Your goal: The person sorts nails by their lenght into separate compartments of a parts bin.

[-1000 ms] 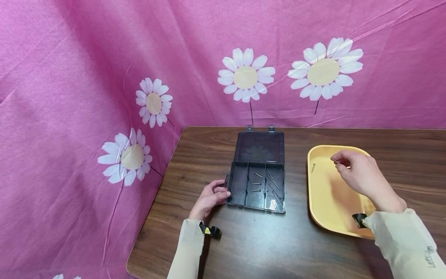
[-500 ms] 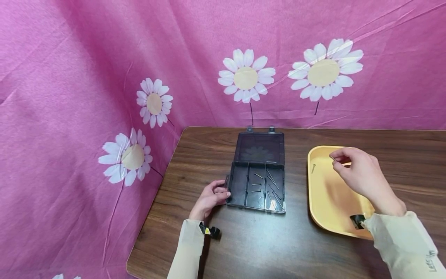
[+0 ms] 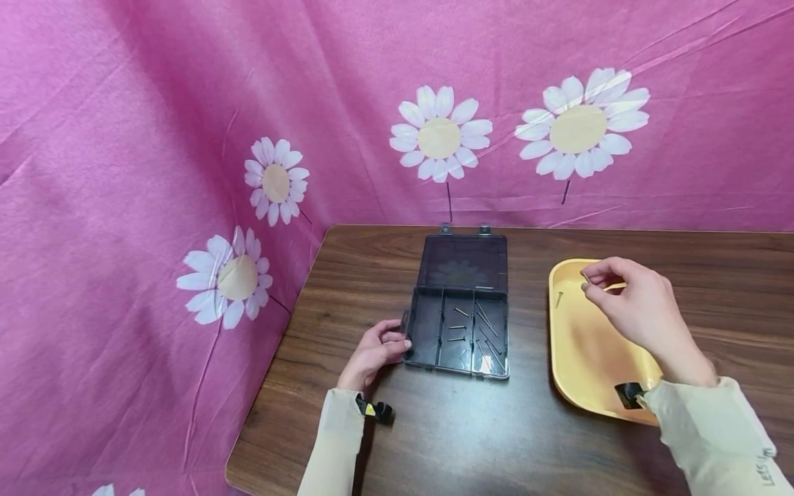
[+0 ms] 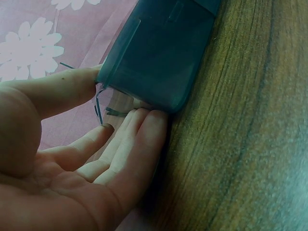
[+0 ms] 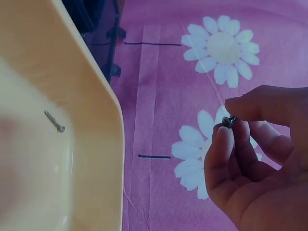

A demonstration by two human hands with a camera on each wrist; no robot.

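Note:
My right hand (image 3: 642,306) is over the yellow tray (image 3: 573,372), pinching a small screw (image 5: 226,122) between thumb and fingertips. The screw's head shows in the right wrist view; most of its shank is hidden. Another screw (image 5: 54,121) lies in the tray. To the left stands a dark, see-through compartment box (image 3: 424,331) with its lid (image 3: 464,262) laid back. My left hand (image 3: 372,353) holds the box's left side, thumb at the top edge and fingers against the lower side. Short screws (image 3: 457,327) lie in its middle compartment, several longer screws (image 3: 489,337) in the right one.
The brown wooden table (image 3: 446,441) reaches back to a pink cloth (image 3: 347,89) with printed daisies. Bare tabletop separates the box from the tray. The box's left compartment has nothing in it. Black straps with small devices sit at both wrists.
My right hand has shifted slightly left and away from me with the screw between its fingertips. My left hand and the box have stayed in place.

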